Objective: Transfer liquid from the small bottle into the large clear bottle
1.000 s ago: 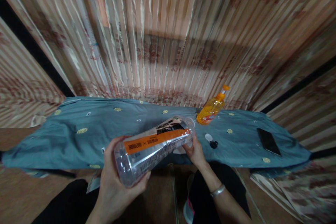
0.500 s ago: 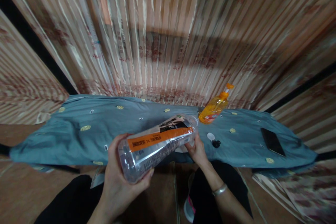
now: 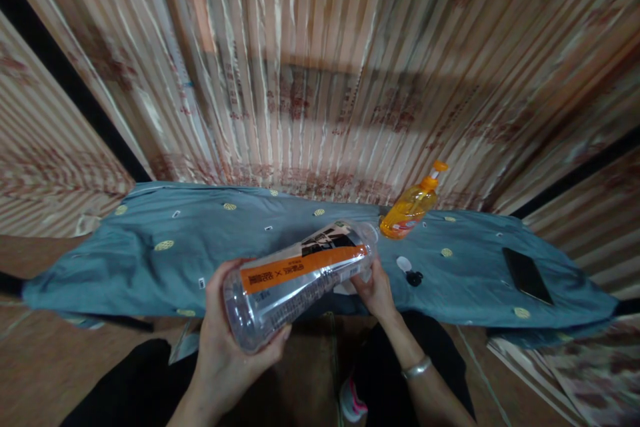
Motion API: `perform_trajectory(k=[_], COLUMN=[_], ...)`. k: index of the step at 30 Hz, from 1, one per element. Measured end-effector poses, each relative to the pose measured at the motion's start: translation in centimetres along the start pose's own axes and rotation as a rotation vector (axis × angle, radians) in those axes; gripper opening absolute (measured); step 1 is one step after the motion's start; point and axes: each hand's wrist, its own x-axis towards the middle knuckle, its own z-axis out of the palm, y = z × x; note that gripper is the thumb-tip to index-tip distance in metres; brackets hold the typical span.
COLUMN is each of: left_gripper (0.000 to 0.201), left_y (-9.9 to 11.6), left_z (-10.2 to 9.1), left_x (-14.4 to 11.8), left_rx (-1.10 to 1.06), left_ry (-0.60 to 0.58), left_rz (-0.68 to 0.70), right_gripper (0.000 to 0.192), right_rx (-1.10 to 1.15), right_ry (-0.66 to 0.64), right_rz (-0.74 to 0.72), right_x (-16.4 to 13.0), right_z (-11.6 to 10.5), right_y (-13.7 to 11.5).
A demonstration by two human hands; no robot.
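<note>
My left hand (image 3: 227, 353) grips the base end of a large clear plastic bottle (image 3: 295, 277) with an orange label. The bottle lies tilted, its neck pointing away to the right over the edge of a table draped in a blue cloth (image 3: 150, 260). At the neck end, my right hand (image 3: 373, 290) holds the bottle, with something white partly hidden under its fingers. A silver bracelet sits on that wrist. A small white cap and a black piece (image 3: 409, 270) lie on the cloth just right of my right hand.
An orange pump bottle (image 3: 413, 207) stands at the back of the cloth against a pink striped curtain (image 3: 320, 80). A black phone (image 3: 527, 275) lies on the cloth at far right. My dark-trousered knees are below the table edge.
The bottle and both hands keep nearly the same hold. The view has shifted slightly, so things on the cloth sit a little further right in the picture.
</note>
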Motion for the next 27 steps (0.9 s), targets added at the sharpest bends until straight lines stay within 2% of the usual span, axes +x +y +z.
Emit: perform_trajectory(k=[2,6,10,14,17,22,27], left_gripper=[0.081,0.076,0.076,0.083,0.084,0.079,0.08], left_y=[0.3,1.3,1.2,0.3,0.2,0.9,0.5], left_z=[0.1,0.8,0.9,0.3,0.2,0.8,1.8], left_x=[0.0,0.0,0.0,0.2,0.5,1.2,1.0], left_rx=[-0.002,-0.032,-0.033,0.032,0.032,0.028,-0.025], left_ry=[0.003,0.11,0.105,0.024,-0.003,0.028,0.064], left_rz=[-0.006,-0.108,-0.131,-0.052,-0.043,0.044,0.037], right_gripper=[0.055,0.057,0.056,0.056,0.057,0.054,0.058], right_rx=[0.014,0.045,0.055,0.047,0.049,0.045,0.043], right_ry=[0.012,0.005,0.0,-0.008,-0.001,-0.007,0.004], right_rz=[-0.01,-0.027,-0.023,-0.021,-0.027,0.005,0.008], right_x=[0.0,0.1,0.1,0.0,0.0,0.1,0.2], right_z=[0.2,0.5,0.5,0.4,0.2,0.0,0.0], right_y=[0.4,0.9,1.1,1.4,1.6,1.4,1.1])
